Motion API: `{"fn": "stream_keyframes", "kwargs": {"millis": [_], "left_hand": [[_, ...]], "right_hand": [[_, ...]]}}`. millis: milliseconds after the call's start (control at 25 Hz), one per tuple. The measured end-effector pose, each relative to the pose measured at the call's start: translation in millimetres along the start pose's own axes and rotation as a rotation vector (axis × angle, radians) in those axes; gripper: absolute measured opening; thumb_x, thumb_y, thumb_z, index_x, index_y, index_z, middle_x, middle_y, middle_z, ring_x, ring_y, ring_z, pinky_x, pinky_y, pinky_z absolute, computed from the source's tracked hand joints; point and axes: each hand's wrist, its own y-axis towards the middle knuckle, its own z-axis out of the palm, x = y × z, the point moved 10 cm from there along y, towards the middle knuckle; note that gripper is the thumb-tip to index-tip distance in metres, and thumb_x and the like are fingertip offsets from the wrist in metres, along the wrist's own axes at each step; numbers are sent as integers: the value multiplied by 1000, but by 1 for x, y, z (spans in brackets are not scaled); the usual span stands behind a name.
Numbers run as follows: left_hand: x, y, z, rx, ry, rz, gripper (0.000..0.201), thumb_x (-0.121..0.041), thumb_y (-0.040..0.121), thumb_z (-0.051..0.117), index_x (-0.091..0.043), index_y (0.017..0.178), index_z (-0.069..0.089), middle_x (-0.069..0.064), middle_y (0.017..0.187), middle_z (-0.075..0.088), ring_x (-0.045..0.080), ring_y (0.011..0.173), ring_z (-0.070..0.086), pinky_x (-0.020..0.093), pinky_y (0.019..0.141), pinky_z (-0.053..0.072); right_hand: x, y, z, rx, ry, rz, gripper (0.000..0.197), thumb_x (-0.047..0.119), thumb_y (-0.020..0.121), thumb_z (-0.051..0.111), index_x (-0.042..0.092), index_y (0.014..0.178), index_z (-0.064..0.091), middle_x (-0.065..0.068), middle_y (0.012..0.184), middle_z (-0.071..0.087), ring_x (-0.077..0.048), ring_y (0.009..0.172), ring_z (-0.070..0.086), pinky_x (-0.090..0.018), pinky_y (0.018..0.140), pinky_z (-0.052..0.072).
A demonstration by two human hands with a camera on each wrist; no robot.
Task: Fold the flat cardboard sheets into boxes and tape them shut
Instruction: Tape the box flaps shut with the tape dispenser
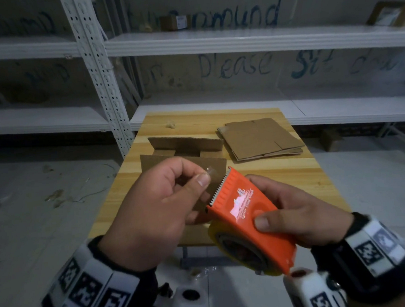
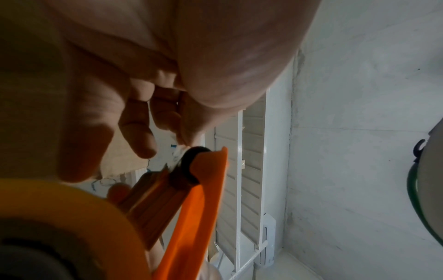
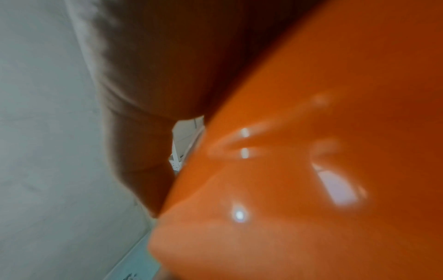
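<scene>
My right hand (image 1: 289, 215) grips an orange tape dispenser (image 1: 246, 212) with a yellowish tape roll (image 1: 242, 251), held above the table's near edge. My left hand (image 1: 166, 203) pinches the clear tape end (image 1: 210, 170) between thumb and forefinger, just beside the dispenser's toothed blade. Behind the hands a half-folded cardboard box (image 1: 184, 154) stands on the wooden table (image 1: 282, 171) with its flaps up. In the left wrist view the dispenser (image 2: 191, 208) and the curled fingers (image 2: 141, 136) fill the frame. The right wrist view is mostly blurred orange dispenser (image 3: 311, 170).
A stack of flat cardboard sheets (image 1: 259, 138) lies at the table's far right. White metal shelving (image 1: 212, 40) runs behind the table, with small boxes (image 1: 173, 23) on the upper shelf. Grey floor with scraps lies to the left.
</scene>
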Motion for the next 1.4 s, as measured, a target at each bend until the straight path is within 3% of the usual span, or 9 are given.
{"fn": "stream_keyframes", "kwargs": {"millis": [160, 440, 560, 680, 840, 1000, 1200, 1320, 1400], "left_hand": [[-2, -1, -2, -3, 16, 21, 29, -18, 102, 67, -34, 79, 76, 1, 78, 76, 7, 66, 71, 20, 58, 57], [-7, -1, -7, 9, 75, 79, 22, -19, 103, 71, -24, 82, 76, 0, 74, 75, 4, 67, 67, 18, 62, 53], [-9, 2, -16, -22, 120, 114, 12, -37, 93, 71, -33, 84, 78, -3, 79, 76, 7, 74, 67, 27, 71, 53], [-7, 4, -23, -31, 85, 104, 11, -37, 86, 70, -37, 80, 79, -5, 77, 76, 5, 73, 67, 27, 72, 51], [-4, 4, -27, -36, 52, 91, 18, -49, 79, 75, -31, 82, 80, 1, 80, 77, 13, 76, 67, 42, 79, 50], [-2, 5, -29, -63, 44, 99, 27, -56, 75, 72, -32, 85, 81, 4, 86, 79, 17, 83, 67, 45, 86, 51], [-4, 6, -47, -129, 77, 79, 19, -46, 82, 74, -29, 85, 80, 8, 81, 75, 22, 78, 65, 55, 84, 55], [-7, 8, -68, -160, 100, 93, 34, -58, 78, 75, -28, 91, 81, 15, 85, 74, 31, 80, 63, 74, 96, 52], [-5, 9, -73, -165, 70, 96, 39, -60, 76, 81, -25, 93, 81, 21, 88, 73, 33, 81, 63, 77, 99, 50]], "right_hand": [[1, 3, 13, 63, 27, 17, 102, 47, 72, 97, 11, 151, 43, -28, 129, 71, -44, 103, 74, -56, 90, 63], [4, -1, 32, 176, 181, 25, 87, 25, 82, 92, 10, 147, 36, -29, 115, 70, -37, 88, 78, -48, 77, 67], [11, -4, 24, 112, 84, 18, 77, 33, 81, 94, 19, 142, 49, -25, 115, 72, -33, 81, 77, -43, 69, 67], [20, -6, 9, -18, -89, -35, 65, 31, 74, 94, 28, 130, 62, -14, 121, 76, -37, 89, 78, -42, 69, 67], [29, -8, 3, -126, -185, -146, 67, 26, 73, 87, 30, 137, 64, -4, 122, 75, -35, 97, 78, -44, 68, 67], [38, -14, 2, -123, -235, -157, 64, 32, 73, 86, 33, 134, 68, -3, 121, 76, -41, 100, 77, -46, 68, 67], [39, -20, -7, -140, -297, -101, 59, 41, 75, 84, 33, 132, 70, -5, 118, 77, -42, 95, 78, -50, 68, 67], [39, -27, -15, -181, -311, -84, 50, 43, 74, 83, 35, 123, 75, -5, 113, 79, -41, 89, 79, -43, 64, 67], [40, -29, -15, -186, -283, -89, 48, 40, 75, 83, 34, 122, 76, -8, 112, 80, -40, 86, 79, -39, 61, 65]]}}
